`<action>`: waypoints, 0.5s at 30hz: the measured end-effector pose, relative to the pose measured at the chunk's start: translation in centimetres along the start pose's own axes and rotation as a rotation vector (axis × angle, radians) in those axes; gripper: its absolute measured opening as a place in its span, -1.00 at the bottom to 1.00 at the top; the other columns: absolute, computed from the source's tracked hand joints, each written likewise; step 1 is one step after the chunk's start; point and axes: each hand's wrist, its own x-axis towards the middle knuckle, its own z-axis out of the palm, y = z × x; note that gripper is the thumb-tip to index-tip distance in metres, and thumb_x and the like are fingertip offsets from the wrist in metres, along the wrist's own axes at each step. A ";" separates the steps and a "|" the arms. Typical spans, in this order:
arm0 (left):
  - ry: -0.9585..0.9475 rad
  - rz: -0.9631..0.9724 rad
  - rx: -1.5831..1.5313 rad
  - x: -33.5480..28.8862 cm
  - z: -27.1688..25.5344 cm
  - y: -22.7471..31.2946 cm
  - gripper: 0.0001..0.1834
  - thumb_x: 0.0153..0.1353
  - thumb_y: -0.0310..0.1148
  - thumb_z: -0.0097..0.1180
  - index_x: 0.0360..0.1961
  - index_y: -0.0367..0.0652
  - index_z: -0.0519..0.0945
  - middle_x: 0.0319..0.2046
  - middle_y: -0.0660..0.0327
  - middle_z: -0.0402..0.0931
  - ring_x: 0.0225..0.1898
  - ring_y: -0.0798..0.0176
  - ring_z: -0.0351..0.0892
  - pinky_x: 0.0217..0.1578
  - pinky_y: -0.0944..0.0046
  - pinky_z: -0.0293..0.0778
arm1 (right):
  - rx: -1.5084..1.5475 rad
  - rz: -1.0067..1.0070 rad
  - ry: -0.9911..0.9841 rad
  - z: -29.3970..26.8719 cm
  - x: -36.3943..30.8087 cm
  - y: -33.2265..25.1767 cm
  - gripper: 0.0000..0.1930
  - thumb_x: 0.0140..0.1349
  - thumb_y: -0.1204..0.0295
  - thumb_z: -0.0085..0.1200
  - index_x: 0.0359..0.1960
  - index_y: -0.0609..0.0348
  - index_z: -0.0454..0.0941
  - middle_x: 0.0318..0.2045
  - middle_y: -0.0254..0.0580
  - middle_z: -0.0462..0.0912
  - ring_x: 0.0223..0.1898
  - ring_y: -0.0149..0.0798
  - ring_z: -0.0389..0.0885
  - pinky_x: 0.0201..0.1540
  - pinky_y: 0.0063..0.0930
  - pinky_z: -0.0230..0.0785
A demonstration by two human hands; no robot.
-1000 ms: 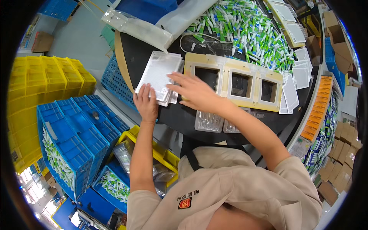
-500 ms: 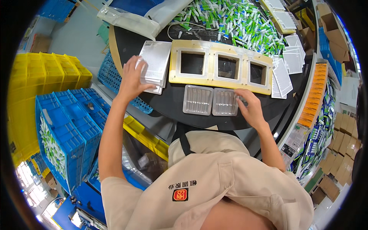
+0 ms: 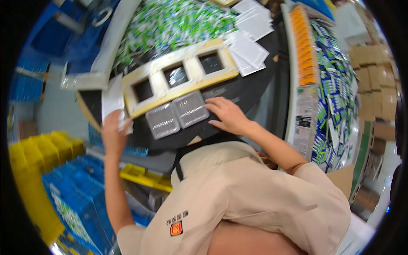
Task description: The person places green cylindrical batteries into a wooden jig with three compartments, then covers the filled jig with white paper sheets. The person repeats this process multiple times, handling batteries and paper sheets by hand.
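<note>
My left hand [image 3: 114, 132] is at the near end of the white cards [image 3: 112, 97], left of the frame. Its fingers are smeared by motion, and I cannot tell whether they grip a card. My right hand [image 3: 228, 115] is open, thumb and fingers apart, its fingertips at the right edge of a clear ribbed plastic tray [image 3: 190, 109]. A second clear tray [image 3: 163, 121] lies against that one on its left. Just beyond the trays lies a cream-yellow frame [image 3: 154, 71] with three square openings.
A heap of green-and-white small tubes [image 3: 178, 23] covers the far part of the black round table [image 3: 255, 91]. More white cards [image 3: 248, 49] lie at the right. Blue crates [image 3: 78, 178] and yellow crates [image 3: 25, 165] stand at the left. A bin of blue-green packs [image 3: 333, 93] is at the right.
The view has turned and shifted, so the table sits tilted. My left hand has come to the near end of the cards. The right hand stays beside the right tray, the trays still side by side.
</note>
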 end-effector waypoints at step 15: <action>-0.497 0.224 -0.194 -1.0 6.2 7.9 -0.87 0.15 -0.30 0.27 -0.46 -0.07 0.76 -0.37 0.17 0.60 -0.28 -0.01 0.67 -0.24 0.03 0.57 | 0.013 -0.290 -0.298 4.2 4.7 2.3 -0.93 0.10 0.37 0.32 -0.38 0.02 0.74 -0.39 -0.34 0.58 -0.18 -0.22 0.60 0.11 -0.17 0.29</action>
